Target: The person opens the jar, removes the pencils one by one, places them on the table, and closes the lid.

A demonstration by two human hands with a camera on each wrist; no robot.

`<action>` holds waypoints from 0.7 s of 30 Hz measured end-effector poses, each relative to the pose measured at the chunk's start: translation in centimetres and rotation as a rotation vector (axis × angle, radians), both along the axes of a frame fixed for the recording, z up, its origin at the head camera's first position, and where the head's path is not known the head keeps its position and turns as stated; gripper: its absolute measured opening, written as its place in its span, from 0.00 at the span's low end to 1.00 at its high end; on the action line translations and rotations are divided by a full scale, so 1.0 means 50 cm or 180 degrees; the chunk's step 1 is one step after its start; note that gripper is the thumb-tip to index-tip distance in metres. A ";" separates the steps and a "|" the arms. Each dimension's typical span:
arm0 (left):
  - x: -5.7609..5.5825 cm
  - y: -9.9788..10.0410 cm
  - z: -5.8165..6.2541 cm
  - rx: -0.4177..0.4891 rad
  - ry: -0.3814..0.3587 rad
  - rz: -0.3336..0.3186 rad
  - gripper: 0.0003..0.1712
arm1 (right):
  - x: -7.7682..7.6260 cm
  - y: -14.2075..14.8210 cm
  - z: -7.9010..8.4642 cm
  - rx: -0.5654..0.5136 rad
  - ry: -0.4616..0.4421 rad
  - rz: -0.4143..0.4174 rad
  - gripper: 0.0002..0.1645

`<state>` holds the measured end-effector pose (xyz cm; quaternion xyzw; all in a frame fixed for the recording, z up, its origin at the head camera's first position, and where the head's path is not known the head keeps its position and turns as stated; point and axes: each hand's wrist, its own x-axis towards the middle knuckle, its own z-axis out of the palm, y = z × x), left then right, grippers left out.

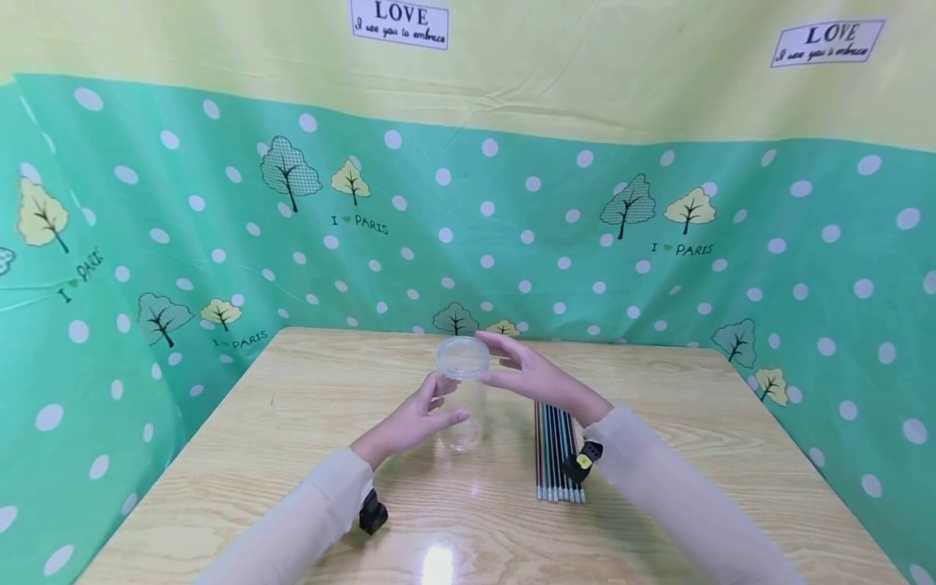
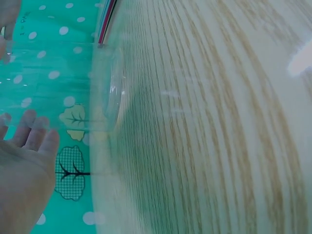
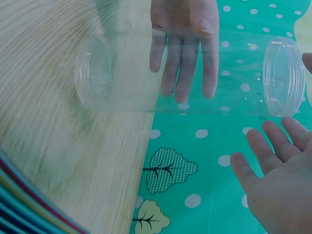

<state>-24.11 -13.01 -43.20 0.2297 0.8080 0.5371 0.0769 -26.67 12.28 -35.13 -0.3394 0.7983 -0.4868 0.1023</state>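
A tall clear plastic jar (image 1: 462,431) with a round clear lid (image 1: 464,358) stands upright on the wooden table. My left hand (image 1: 413,418) is at the jar's left side, its fingers reaching behind and the thumb in front. Seen through the clear wall in the right wrist view, those left fingers (image 3: 183,73) are stretched out straight. Up at the lid's right side is my right hand (image 1: 537,375), fingers spread and fingertips right at the rim. The left wrist view shows the left hand (image 2: 27,170) with extended fingers close to the jar wall.
Several dark striped pencils (image 1: 559,447) lie side by side on the table (image 1: 329,382), right of the jar and under the right forearm. A green and yellow patterned curtain (image 1: 483,187) hangs behind the table and along both sides.
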 end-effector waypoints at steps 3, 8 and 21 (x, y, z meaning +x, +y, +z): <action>0.000 0.000 0.000 0.0035 -0.0020 -0.0014 0.44 | 0.002 0.014 -0.008 0.0013 0.0077 -0.0043 0.40; -0.001 0.001 -0.002 0.0092 -0.0046 -0.0033 0.43 | 0.003 0.038 -0.028 0.0080 0.0197 -0.0146 0.35; -0.004 0.005 -0.002 0.0084 -0.0005 0.0010 0.41 | 0.026 0.100 -0.096 0.0289 0.0232 -0.0434 0.36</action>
